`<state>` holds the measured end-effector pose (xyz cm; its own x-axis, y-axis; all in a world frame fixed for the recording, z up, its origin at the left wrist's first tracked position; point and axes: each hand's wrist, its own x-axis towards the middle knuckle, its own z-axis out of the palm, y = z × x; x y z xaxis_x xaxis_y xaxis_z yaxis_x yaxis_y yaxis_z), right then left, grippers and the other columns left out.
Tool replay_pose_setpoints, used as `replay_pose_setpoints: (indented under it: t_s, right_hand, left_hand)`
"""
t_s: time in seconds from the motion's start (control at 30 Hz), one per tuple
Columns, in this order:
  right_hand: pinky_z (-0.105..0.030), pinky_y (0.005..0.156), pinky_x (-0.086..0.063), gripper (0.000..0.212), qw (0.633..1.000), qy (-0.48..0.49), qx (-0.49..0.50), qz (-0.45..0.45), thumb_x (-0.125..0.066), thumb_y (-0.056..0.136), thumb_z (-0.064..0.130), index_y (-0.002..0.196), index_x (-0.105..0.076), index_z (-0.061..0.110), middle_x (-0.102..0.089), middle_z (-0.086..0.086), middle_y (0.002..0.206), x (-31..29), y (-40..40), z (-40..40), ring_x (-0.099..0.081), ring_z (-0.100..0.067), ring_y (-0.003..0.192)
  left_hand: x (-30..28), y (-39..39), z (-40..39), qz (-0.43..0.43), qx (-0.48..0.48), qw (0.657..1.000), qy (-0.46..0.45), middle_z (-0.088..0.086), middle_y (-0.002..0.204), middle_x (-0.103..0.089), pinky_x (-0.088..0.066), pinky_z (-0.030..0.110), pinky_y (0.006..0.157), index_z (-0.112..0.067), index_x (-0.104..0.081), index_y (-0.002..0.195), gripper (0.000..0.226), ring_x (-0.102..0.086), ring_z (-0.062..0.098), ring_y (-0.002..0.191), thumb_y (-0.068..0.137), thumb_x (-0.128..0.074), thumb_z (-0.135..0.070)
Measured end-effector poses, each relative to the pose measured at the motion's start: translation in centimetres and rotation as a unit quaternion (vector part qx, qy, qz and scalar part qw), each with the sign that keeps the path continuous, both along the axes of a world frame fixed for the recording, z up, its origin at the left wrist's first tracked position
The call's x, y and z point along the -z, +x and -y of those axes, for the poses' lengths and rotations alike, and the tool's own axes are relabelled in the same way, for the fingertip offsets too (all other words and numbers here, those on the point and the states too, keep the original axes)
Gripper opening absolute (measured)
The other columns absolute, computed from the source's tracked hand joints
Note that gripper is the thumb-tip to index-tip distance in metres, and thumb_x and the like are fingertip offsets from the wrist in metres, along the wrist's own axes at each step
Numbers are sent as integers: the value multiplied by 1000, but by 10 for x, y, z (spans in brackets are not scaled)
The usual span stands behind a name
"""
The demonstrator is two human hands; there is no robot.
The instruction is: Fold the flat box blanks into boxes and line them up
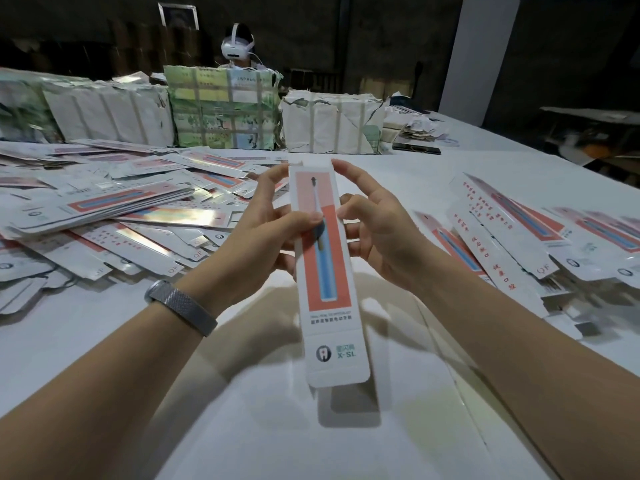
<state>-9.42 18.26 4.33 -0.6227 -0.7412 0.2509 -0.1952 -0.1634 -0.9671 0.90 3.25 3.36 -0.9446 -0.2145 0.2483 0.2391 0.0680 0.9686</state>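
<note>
Left hand (277, 220) pinches box (323, 265) from 9 o'clock, thumb on front; right hand (375, 230) at 3 o'clock, fingers curled against its edge.

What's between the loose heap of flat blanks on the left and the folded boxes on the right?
In the head view, the box blank held up by the left hand and right hand, with bare white table beneath.
</note>
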Motion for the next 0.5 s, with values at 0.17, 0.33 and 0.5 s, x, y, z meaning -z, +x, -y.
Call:
replay_pose_setpoints:
  t_s: [0.17,0.33,0.5]
  right_hand:
    - [-53,76,-52,42,1000,19,-16,7,-49,77,13,109,-59,37,-66,-14,98,-3,-4,-5,-65,-32,79]
    - [-38,69,-55,26,1000,3,16,-19,-52,77,18,101,-56,26,-67,-2,90,-3,-3,-4,-65,-17,80]
    - [-31,75,-55,23,995,-84,53,3,-59,74,10,95,-54,17,-61,5,87,-5,-2,-4,-65,-17,88]
  left_hand:
    - [2,3,-1,8,45,998,-31,-1,89,-75,-61,42,55,-37,-36,126,50,-74,26,80,90,-68,-21]
    - [0,4,-4,9,45,998,-42,5,92,-74,-58,37,50,-35,-38,129,57,-73,27,80,87,-75,-24]
    - [0,5,-10,11,67,996,-51,2,94,-75,-59,43,55,-37,-36,132,56,-74,28,84,85,-66,-29]
